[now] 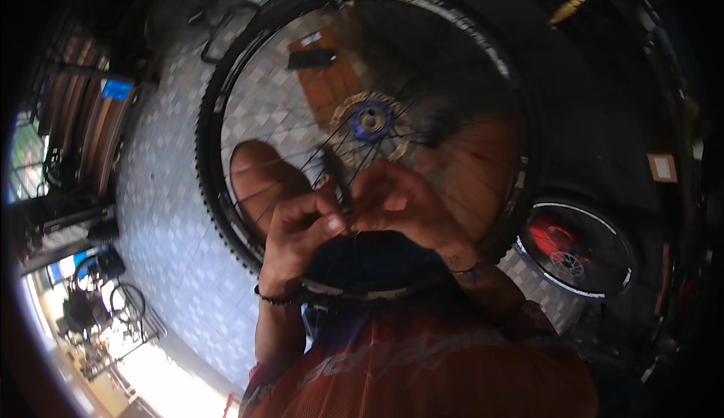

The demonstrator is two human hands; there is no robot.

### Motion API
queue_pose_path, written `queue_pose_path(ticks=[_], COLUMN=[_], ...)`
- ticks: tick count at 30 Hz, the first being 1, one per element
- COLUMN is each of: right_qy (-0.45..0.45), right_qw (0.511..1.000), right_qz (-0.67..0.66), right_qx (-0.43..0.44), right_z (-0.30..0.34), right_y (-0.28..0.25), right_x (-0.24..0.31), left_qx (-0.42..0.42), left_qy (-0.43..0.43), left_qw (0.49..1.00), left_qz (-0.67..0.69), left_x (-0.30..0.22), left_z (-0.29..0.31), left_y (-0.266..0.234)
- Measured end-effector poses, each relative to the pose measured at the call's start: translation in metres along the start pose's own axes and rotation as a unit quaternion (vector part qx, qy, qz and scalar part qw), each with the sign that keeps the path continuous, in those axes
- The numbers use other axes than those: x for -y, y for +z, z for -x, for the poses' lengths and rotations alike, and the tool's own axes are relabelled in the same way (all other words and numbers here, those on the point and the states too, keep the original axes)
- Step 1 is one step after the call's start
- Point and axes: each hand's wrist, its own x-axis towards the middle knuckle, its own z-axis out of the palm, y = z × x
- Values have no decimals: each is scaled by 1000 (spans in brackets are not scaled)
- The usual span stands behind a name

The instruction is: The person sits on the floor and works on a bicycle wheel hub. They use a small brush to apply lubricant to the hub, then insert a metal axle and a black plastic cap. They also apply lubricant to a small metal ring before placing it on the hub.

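Observation:
A bicycle wheel [211,146] with a knobby black tyre lies across my lap, and its lower rim is against my shirt. At its centre sits a blue hub [371,121] ringed by a gold brake disc [407,128]. My left hand [298,229] and my right hand [400,203] meet over the spokes between hub and near rim, both with fingers pinched. A slim dark piece [334,171] stands up between them; blur hides its kind and which hand grips it. Whatever lies between the fingertips is too small to name.
A brown board [320,79] with a black item on it lies on the tiled floor [166,162] beyond the wheel. Another wheel [633,263] with a disc rests at the right, near a red object [547,233]. Bicycles [124,301] stand at the lower left.

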Motion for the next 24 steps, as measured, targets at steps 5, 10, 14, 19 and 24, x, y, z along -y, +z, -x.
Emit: queue_pose_path(ticks=[5,10,14,19,24], right_qy=[-33,-116,-178,-250,-204], right_qw=[991,985,963,937,944], right_qz=[-132,-78,-65,-63,-68], right_qx=[7,-97,-192,-238,-251], right_z=[6,41,74,101,107], right_y=[0,-22,-57,-82,-79], right_x=[-10,18,20,-1,-23], left_qx=[-48,60,93,222,244], left_qy=[46,15,198,377,685], left_qw=[997,971,923,862,553], left_qz=[-33,-233,-316,-257,-407], left_x=[-10,-54,-124,-162,-159], left_z=[-18,-83,-155,-234,-280], left_y=[30,52,143,340,459])
